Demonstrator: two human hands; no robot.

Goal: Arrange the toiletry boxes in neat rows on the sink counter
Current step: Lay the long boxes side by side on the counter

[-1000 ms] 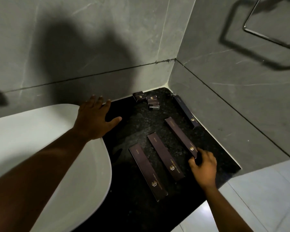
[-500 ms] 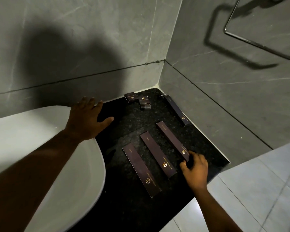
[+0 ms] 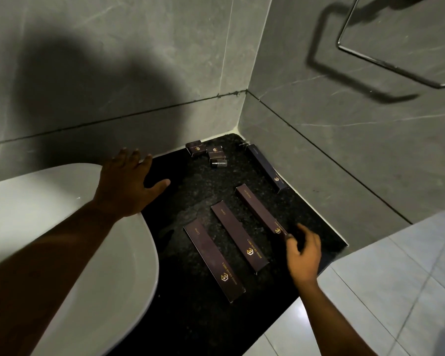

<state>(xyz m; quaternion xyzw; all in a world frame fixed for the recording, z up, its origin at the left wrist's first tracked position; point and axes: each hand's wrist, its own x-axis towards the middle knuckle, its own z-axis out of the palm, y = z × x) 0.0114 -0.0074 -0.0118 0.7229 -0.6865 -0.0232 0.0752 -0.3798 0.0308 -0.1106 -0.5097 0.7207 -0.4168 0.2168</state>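
Note:
Three long dark-brown toiletry boxes lie side by side, angled, on the black stone counter: the left box, the middle box and the right box. A fourth long box lies along the right wall. Two small boxes and a small jar sit in the back corner. My right hand pinches the near end of the right box between thumb and forefinger. My left hand rests flat, fingers spread, where the basin meets the counter.
A white basin fills the left side, its rim overlapping the counter. Grey tiled walls close the back and right. A chrome towel ring hangs on the right wall. Pale floor tiles lie beyond the counter's near right edge.
The view has drifted, so everything sits further left in the frame. My right hand stays at the near end of the right box. The left hand has not moved.

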